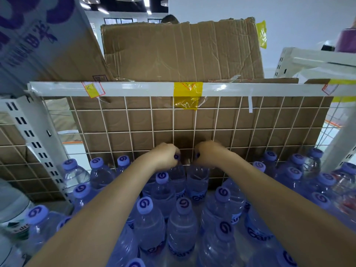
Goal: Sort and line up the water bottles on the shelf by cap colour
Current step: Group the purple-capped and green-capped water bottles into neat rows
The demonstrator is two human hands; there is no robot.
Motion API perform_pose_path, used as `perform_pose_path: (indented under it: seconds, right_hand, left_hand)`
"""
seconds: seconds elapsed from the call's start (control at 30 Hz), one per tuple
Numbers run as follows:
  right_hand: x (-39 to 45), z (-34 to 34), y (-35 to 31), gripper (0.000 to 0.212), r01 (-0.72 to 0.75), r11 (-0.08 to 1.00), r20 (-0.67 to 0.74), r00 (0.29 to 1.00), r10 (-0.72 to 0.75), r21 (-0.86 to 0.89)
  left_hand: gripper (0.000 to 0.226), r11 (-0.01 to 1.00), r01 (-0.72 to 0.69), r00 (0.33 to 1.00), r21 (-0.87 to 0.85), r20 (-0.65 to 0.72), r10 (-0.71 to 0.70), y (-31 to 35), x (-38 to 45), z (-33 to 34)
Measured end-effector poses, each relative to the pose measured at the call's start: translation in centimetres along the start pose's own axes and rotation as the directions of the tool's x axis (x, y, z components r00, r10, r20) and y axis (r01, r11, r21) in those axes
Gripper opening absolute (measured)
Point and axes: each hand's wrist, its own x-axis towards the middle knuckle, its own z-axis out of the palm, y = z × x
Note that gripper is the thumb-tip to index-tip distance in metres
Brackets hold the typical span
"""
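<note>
Several clear water bottles with light purple caps stand on the shelf, among them one in front and one at the far left. My left hand is closed over the cap of a back-row bottle against the wire grid. My right hand grips the cap of the bottle beside it. Both caps are mostly hidden under my fingers. The two held bottles stand upright and close together.
A white wire grid backed by cardboard closes the shelf's rear. A white rail with yellow tape runs above, carrying cardboard boxes. A white slotted upright stands left. A white-labelled bottle sits at the left edge.
</note>
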Motion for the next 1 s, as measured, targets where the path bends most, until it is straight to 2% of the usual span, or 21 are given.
perform_pose_path:
  seconds: [0.2, 0.37, 0.43, 0.53, 0.6, 0.67, 0.73, 0.83, 0.9, 0.97, 1.0]
  right_hand:
    - [0.4, 0.7, 0.0, 0.032, 0.048, 0.998, -0.029, 0.998, -0.047, 0.038]
    - [-0.6, -0.6, 0.3, 0.042, 0.046, 0.999, 0.062, 0.997, -0.046, 0.007]
    - [-1.1, -2.1, 1.3, 0.041, 0.032, 0.998, 0.023, 0.999, -0.033, 0.048]
    - [-1.8, -4.1, 4.0, 0.040, -0.044, 0.995, -0.027, 0.999, 0.042, -0.090]
    - [-2.7, -5.0, 5.6, 0.046, -0.153, 0.970, 0.014, 0.987, 0.158, -0.191]
    - [-3.9, -5.2, 6.6, 0.044, -0.218, 0.951, 0.113, 0.963, 0.247, -0.220]
    - [-4.6, -4.9, 7.3, 0.047, -0.204, 0.962, 0.185, 0.954, 0.237, -0.181]
    - [-5.1, -4.3, 7.0, 0.057, -0.128, 0.987, 0.145, 0.979, 0.141, -0.099]
    - [-5.6, -3.9, 6.5, 0.054, -0.138, 0.989, 0.258, 0.955, 0.148, -0.056]
    - [-5.7, -2.9, 6.1, 0.044, -0.197, 0.980, 0.397, 0.898, 0.192, -0.029]
    - [-5.6, -2.3, 6.1, 0.039, -0.212, 0.977, 0.420, 0.884, 0.202, -0.025]
  left_hand:
    - [0.036, 1.000, 0.004, 1.000, -0.013, -0.009, -0.004, 0.1, -0.1, 0.1]
    - [0.029, 1.000, 0.011, 1.000, -0.023, 0.005, -0.011, 0.4, 0.3, 0.1]
    - [0.028, 1.000, 0.016, 1.000, 0.004, 0.013, -0.016, 0.5, 0.6, -0.1]
    - [0.038, 1.000, 0.004, 1.000, -0.001, 0.011, -0.004, 1.1, 1.2, -0.2]
    - [0.050, 0.999, -0.030, 1.000, -0.042, 0.000, 0.030, 1.7, 1.6, 0.2]
    - [0.056, 0.996, -0.070, 0.998, -0.060, -0.010, 0.069, 2.5, 1.9, 0.6]
    - [0.056, 0.993, -0.102, 0.995, -0.056, -0.010, 0.101, 3.2, 2.0, 1.1]
    - [0.047, 0.992, -0.123, 0.992, -0.041, 0.004, 0.124, 3.7, 2.3, 1.6]
    - [0.043, 0.992, -0.118, 0.993, -0.042, 0.002, 0.118, 3.9, 2.4, 1.7]
    - [0.042, 0.993, -0.112, 0.994, -0.044, -0.004, 0.112, 4.0, 2.5, 1.7]
    - [0.042, 0.993, -0.108, 0.994, -0.042, -0.009, 0.108, 4.1, 2.5, 1.7]
